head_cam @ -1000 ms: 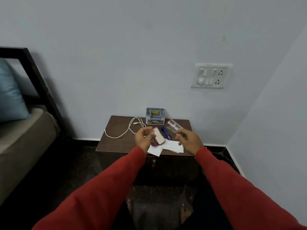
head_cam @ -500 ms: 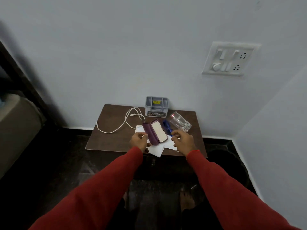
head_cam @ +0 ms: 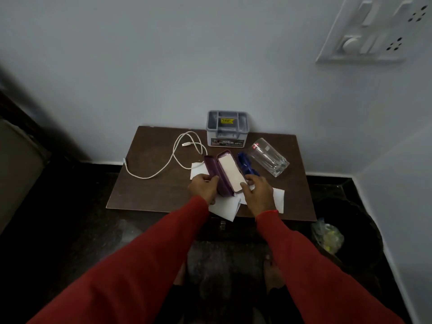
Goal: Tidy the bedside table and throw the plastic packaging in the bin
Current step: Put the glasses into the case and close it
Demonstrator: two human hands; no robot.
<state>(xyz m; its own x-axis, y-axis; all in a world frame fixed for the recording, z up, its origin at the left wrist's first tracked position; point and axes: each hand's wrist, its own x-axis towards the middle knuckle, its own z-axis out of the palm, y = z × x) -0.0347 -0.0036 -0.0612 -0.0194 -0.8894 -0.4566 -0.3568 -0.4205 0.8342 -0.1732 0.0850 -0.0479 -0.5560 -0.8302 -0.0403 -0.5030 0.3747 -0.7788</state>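
Note:
A purple spectacle case (head_cam: 225, 174) lies open on the brown bedside table (head_cam: 149, 190), its pale lining facing up. My left hand (head_cam: 203, 188) grips the near end of its left half. My right hand (head_cam: 257, 192) pinches the near end of the right half, thumb on the lining. Blue glasses (head_cam: 246, 163) lie just right of the case. White papers (head_cam: 225, 208) lie under the case and both hands. A black bin (head_cam: 357, 232) stands on the floor right of the table, with crumpled plastic packaging (head_cam: 327, 237) in it.
A clear glass tumbler (head_cam: 268, 156) lies on its side at the back right. A grey organiser box (head_cam: 227, 128) stands against the wall. A white cable (head_cam: 177, 157) loops over the table's left half. A switch panel (head_cam: 374, 29) is on the wall.
The view has moved closer and tilted down, bringing the bin into sight. Both hands have closed in on the near end of the open case.

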